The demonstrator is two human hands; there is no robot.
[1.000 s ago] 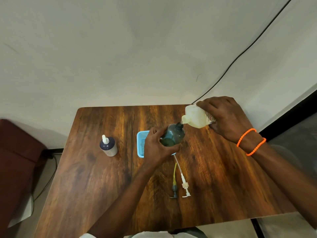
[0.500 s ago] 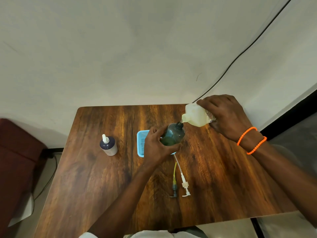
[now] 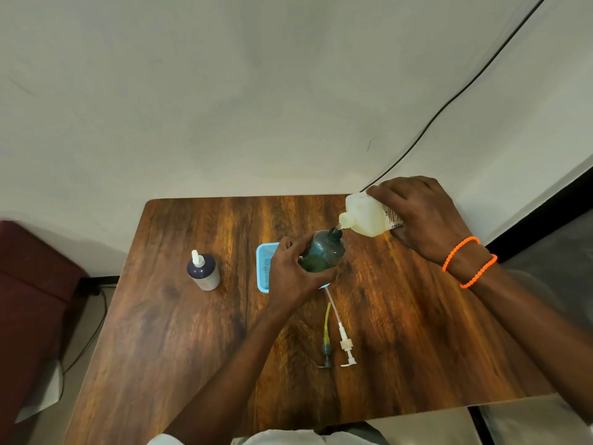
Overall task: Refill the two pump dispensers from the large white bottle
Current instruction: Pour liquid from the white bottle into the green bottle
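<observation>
My left hand (image 3: 293,271) grips a dark green dispenser bottle (image 3: 322,255) above the table, tilted with its open neck toward the upper right. My right hand (image 3: 420,220) holds the large white bottle (image 3: 365,216) tipped leftward, its spout right at the green bottle's neck. A second dispenser (image 3: 203,272), dark blue with a white base and white top, stands upright at the left of the table. Two removed pump heads lie near the front: a yellow-tubed grey one (image 3: 326,343) and a white one (image 3: 345,343).
A small light blue basket (image 3: 264,268) sits on the wooden table (image 3: 417,348) behind my left hand. A black cable (image 3: 449,101) runs down the wall to the table's back edge. A dark red seat (image 3: 29,284) stands to the left.
The white bottle's rear end has lifted slightly, tipping it a little steeper toward the green bottle. My left hand and the green bottle have hardly shifted.
</observation>
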